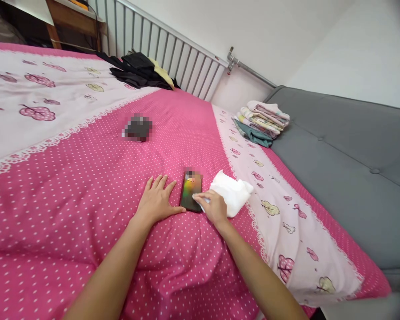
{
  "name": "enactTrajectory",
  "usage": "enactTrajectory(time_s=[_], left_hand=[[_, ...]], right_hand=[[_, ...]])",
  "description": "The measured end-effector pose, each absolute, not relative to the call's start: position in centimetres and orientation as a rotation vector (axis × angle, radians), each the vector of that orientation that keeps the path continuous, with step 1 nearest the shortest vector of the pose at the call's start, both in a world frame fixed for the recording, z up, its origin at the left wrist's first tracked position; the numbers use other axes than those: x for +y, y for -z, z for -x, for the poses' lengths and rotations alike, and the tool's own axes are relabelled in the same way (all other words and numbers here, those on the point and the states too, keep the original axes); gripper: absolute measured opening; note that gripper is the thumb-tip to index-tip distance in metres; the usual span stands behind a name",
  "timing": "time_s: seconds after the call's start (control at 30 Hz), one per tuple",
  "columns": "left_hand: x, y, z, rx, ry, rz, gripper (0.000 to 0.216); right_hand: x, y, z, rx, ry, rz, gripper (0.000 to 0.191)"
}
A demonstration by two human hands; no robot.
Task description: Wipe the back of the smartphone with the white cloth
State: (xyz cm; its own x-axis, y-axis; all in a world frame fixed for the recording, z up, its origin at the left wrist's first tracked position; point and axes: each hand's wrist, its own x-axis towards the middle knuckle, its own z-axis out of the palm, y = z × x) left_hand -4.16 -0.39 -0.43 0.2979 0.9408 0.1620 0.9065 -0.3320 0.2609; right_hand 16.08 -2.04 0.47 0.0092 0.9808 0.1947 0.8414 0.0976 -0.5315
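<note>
A dark smartphone [190,195] with a coloured sheen lies on the pink dotted bedspread, its upper part pixelated. My left hand [156,198] rests flat beside it with fingers spread, the thumb tip at the phone's lower left corner. Over the phone's lower right part, my right hand [215,206] pinches a bit of white tissue between thumb and fingers. A larger crumpled white tissue [233,192] lies just right of the phone, partly behind my right hand. Whether the pinched bit is joined to it, I cannot tell.
A pixelated dark object [138,128] lies farther up the bedspread [96,186]. Black clothes [136,71] are heaped near the radiator [173,49]. Folded cloths [262,120] are stacked by the grey headboard [340,155]. A wooden table [73,20] stands at the far left.
</note>
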Motion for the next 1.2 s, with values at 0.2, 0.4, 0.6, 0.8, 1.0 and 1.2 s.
enactTrajectory(time_s=[0.2,0.4,0.6,0.8,1.0,1.2], left_hand=[[-0.4,0.2,4.2,1.739,-0.415,-2.4,0.096],[-0.3,0.4,4.1,1.754,-0.421,-2.406,0.097],[-0.1,0.9,4.2,1.747,-0.458,-2.445,0.095],[0.3,1.3,4.5,1.724,-0.541,-2.519,0.097],[0.1,1.2,4.9,1.636,-0.615,-2.587,0.089],[-1.5,1.5,5.6,1.621,-0.474,-2.643,0.073]], right_hand=[[5.6,-0.3,-15.4,-1.75,-0.282,1.998,0.024],[8.1,0.4,-15.8,-1.638,-0.282,2.02,0.027],[6.8,1.1,-16.1,-1.592,-0.221,1.992,0.025],[3.0,1.7,-15.5,-1.77,-0.071,1.955,0.038],[0.3,1.5,-14.8,-1.845,0.042,1.971,0.044],[-1.2,0.6,-15.1,-1.912,0.078,1.981,0.043]])
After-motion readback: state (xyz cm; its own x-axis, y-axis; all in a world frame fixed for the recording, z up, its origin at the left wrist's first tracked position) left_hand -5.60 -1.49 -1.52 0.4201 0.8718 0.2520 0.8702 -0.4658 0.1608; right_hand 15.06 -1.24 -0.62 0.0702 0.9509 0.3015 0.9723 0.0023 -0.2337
